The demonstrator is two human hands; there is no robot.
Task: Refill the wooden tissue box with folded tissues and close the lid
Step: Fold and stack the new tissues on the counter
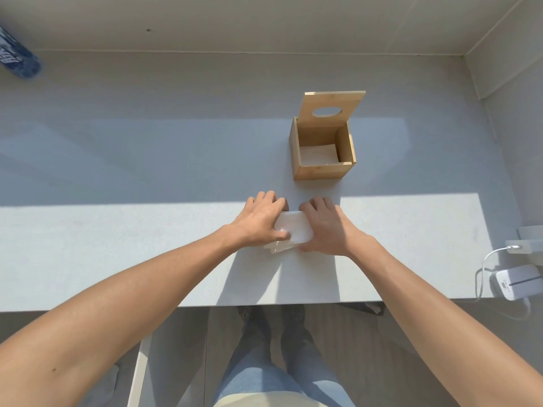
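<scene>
Left hand (260, 220) and right hand (324, 227) clasp a tissue stack (294, 229) between them on the table (117, 245). Beyond the grip stands the box (321, 170), lid (333, 105) raised

Tissue box (321, 160) stands mid-worktop (117, 230), lid (333, 108) raised at its rear. Tissue stack (294, 229) lies nearer the front edge, between left hand (260, 220) and right hand (326, 227).

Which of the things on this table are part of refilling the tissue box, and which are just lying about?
Part of the job:
- wooden tissue box, open, a white sheet at its bottom
- lid, standing up, with an oval hole
- stack of folded tissues, held between left hand and right hand

Lying about:
- blue bottle, far left
- white device with cable, right edge
</scene>
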